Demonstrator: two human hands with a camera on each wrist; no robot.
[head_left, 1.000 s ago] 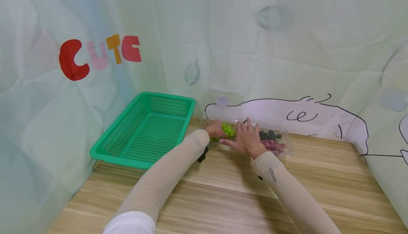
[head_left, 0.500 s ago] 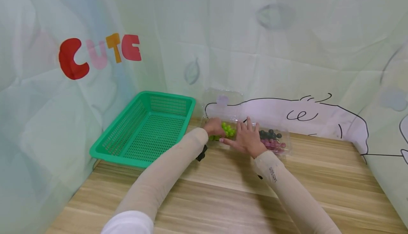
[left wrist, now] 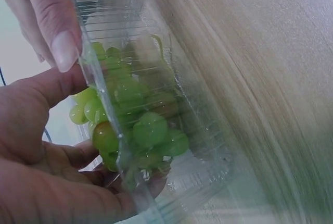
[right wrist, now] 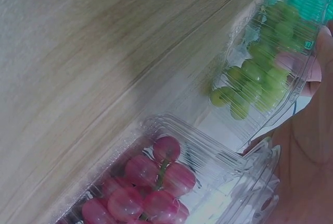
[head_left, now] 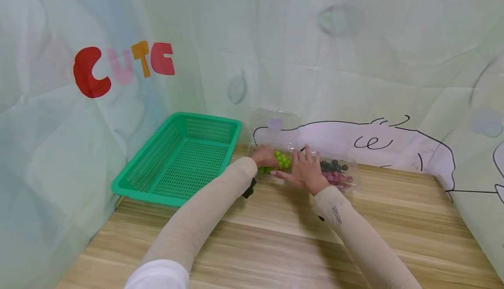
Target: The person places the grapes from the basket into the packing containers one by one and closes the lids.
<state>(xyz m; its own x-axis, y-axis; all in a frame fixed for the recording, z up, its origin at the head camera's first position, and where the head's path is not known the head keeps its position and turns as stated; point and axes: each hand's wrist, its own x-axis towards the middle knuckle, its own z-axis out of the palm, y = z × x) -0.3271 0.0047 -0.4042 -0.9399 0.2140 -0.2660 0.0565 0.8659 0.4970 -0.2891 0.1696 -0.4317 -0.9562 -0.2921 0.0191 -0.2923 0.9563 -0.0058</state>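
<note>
A bunch of green grapes (left wrist: pixel 130 104) lies in a clear plastic box whose raised lid (head_left: pixel 275 127) leans toward the backdrop. My left hand (head_left: pixel 264 156) reaches into this box, thumb and fingers curled round the bunch. My right hand (head_left: pixel 304 171) is spread, its thumb at the box's rim in the left wrist view and its palm near a second clear box (right wrist: pixel 203 143). That box, to the right, contains red grapes (right wrist: pixel 143 187) and dark grapes (head_left: pixel 334 166). Part of the green bunch is hidden behind my left fingers in the head view.
A green plastic basket (head_left: pixel 149 198) with slotted walls stands left of the boxes. A printed fabric backdrop (head_left: pixel 354 83) hangs right behind them. The wooden table (head_left: pixel 271 245) stretches toward me, under both forearms.
My left hand shifts very slightly among the green grapes, its fingers drawn in a little. The right hand, the boxes and the basket stay in place.
</note>
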